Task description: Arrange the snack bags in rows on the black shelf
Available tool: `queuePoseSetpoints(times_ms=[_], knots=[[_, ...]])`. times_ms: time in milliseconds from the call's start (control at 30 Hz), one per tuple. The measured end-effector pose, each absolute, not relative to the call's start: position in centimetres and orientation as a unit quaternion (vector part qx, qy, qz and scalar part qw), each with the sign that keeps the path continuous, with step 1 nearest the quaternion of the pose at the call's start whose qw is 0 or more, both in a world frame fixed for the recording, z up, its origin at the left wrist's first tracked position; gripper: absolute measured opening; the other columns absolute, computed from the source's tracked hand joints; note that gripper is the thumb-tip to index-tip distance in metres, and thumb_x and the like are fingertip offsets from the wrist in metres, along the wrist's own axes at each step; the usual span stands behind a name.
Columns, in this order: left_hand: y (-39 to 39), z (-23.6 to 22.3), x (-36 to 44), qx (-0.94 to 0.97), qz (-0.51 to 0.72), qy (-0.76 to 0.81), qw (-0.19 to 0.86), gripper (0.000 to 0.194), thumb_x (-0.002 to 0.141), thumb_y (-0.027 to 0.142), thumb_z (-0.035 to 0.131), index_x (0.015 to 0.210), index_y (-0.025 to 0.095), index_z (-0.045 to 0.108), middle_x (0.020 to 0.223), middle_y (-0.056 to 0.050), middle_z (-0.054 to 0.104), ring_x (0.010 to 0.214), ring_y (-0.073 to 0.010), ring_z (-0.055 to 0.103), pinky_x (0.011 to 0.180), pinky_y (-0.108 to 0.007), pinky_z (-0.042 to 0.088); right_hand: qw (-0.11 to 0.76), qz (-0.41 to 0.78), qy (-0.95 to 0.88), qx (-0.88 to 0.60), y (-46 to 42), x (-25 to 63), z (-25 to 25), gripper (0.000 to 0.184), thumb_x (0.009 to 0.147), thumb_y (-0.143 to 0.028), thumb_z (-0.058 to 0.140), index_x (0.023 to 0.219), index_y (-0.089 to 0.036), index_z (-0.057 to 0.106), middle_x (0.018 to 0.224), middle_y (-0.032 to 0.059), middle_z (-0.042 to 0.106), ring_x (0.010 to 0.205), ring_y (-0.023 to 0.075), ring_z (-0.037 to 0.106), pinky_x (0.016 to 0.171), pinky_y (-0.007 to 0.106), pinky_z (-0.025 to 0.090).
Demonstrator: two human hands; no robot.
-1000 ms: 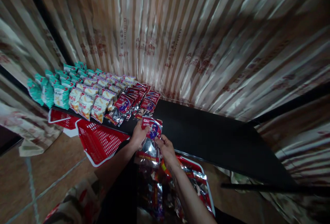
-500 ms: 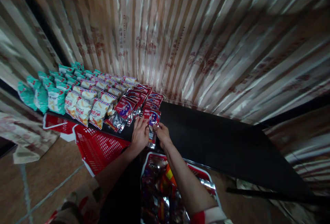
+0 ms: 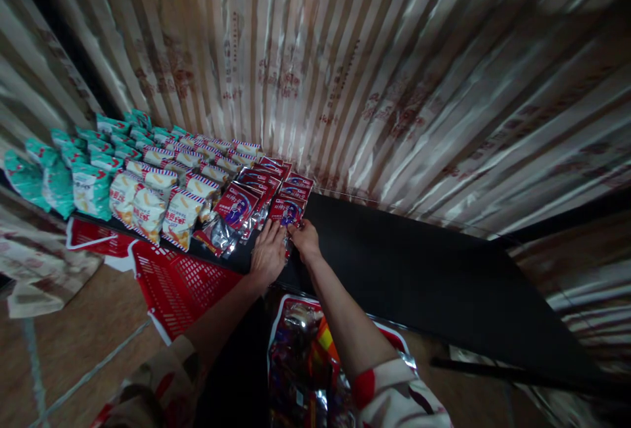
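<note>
Pinches red packet [image 3: 287, 210] near front edge of shelf [image 3: 419, 263] with right hand [image 3: 304, 238], lays left hand [image 3: 267, 256] flat alongside. Has rows [image 3: 190, 158] set from left end; leaves packets [image 3: 300, 395] in basket [image 3: 392, 334].

you are looking into dim, brownish light whose source is lying out of view. the striped curtain [image 3: 305, 53] is throwing back pale streaks of sheen along its folds, while its upper right is sinking into broad shadow. foil on the red packets [image 3: 236, 204] is glinting in small white spots near your left hand [image 3: 267, 254] and right hand [image 3: 304, 240]. the black shelf [image 3: 419, 263] is swallowing most of the light, and the inside of the basket [image 3: 392, 334] below is blurring into murk with scattered highlights. wide-angle distortion is stretching the edges: the teal bags [image 3: 27, 181] at far left are leaning outward, and fine lettering is smearing.
</note>
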State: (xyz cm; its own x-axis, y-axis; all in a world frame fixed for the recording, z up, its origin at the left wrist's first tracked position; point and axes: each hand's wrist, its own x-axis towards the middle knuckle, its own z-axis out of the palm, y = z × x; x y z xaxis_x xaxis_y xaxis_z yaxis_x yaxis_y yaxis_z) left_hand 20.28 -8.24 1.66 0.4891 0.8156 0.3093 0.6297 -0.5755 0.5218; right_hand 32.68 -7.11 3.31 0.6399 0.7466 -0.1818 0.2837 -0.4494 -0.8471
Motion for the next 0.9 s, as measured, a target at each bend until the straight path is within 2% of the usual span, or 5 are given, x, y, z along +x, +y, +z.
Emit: queuePoseSetpoints(times_ms=[300, 433, 633, 733, 900], knots=[[-7.6, 1.3, 20.6, 0.85, 0.275, 0.425, 0.148, 0.041, 0.086, 0.016, 0.036, 0.125, 0.011, 0.051, 0.14, -0.014, 0.043, 0.136, -0.0257, 0.028, 0.106, -0.045, 0.033, 0.296, 0.142, -0.393, -0.859, -8.0, 31.5, 4.9, 0.058, 0.08, -0.034, 0.053, 0.134, -0.018, 0.039, 0.111, 0.0158, 0.059, 0.101, 0.0286, 0.058, 0.081, 0.039, 0.044], [-7.2, 0.9, 20.5, 0.852, 0.281, 0.419, 0.141, 0.042, 0.084, 0.014, 0.038, 0.125, 0.012, 0.049, 0.14, -0.015, 0.044, 0.136, -0.0255, 0.029, 0.107, -0.046, 0.031, 0.304, 0.016, -0.507, -0.806, -8.1, 31.2, 4.6, 0.054, 0.082, -0.028, 0.049, 0.136, -0.026, 0.04, 0.134, 0.0128, 0.044, 0.119, 0.0295, 0.042, 0.092, 0.043, 0.039], [-6.8, 0.2, 20.6, 0.848, 0.294, 0.415, 0.149, 0.046, 0.083, 0.014, 0.037, 0.128, 0.01, 0.045, 0.138, -0.015, 0.045, 0.136, -0.0253, 0.029, 0.109, -0.045, 0.029, 0.245, -0.064, -0.584, -0.771, -7.1, 31.4, 4.6, 0.038, 0.089, -0.032, 0.042, 0.123, -0.023, 0.055, 0.153, 0.0044, 0.018, 0.139, 0.031, 0.009, 0.102, 0.05, 0.028], [-6.6, -0.1, 20.6, 0.847, 0.293, 0.413, 0.16, 0.047, 0.083, 0.014, 0.036, 0.129, 0.007, 0.044, 0.138, -0.017, 0.045, 0.136, -0.0257, 0.028, 0.11, -0.046, 0.028, 0.222, -0.048, -0.605, -0.763, -6.4, 31.6, 4.3, 0.039, 0.091, -0.031, 0.038, 0.124, -0.022, 0.055, 0.151, 0.0052, 0.026, 0.14, 0.0284, 0.008, 0.104, 0.048, 0.026], [-6.3, -0.5, 20.7, 0.84, 0.29, 0.422, 0.178, 0.05, 0.082, 0.014, 0.037, 0.131, 0.007, 0.039, 0.138, -0.017, 0.045, 0.135, -0.0251, 0.03, 0.109, -0.046, 0.028, 0.19, 0.049, -0.584, -0.788, -5.7, 31.9, 3.2, 0.042, 0.093, -0.034, 0.032, 0.129, -0.023, 0.051, 0.142, 0.0076, 0.042, 0.137, 0.0267, 0.022, 0.103, 0.046, 0.029]])
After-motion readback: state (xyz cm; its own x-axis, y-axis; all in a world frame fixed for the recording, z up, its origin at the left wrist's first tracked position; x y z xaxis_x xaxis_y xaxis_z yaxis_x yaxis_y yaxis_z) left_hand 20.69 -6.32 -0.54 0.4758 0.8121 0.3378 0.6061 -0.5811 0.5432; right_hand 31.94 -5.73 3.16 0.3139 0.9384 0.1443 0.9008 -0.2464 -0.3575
